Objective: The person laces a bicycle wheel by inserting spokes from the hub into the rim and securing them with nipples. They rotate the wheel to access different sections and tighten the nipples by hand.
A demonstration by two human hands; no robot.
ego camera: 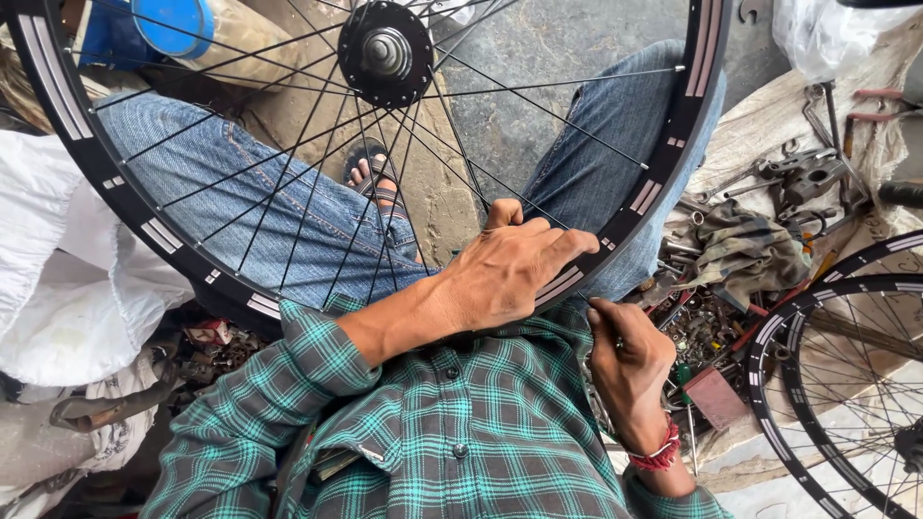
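Head view showed the left hand [510, 269] clasped over the black wheel rim [663, 163]. Just beside the rim, the right hand [630, 360] was closed, pinching a small tool [618, 338] too hidden to identify.

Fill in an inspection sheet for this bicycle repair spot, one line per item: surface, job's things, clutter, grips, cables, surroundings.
Surface: the wheel rests across the person's jeans-clad lap; concrete ground below.
Job's things: black rim with thin spokes and a central hub.
Clutter: loose metal parts and tools in a heap at the right, a dirty rag, spanners on a cloth.
Grips: left hand closed over the rim's near edge; right hand pinches a small tool, partly hidden, just below the rim.
Cables: nothing seen.
Surroundings: two more wheels at right, white sacks at left, a blue-capped container.
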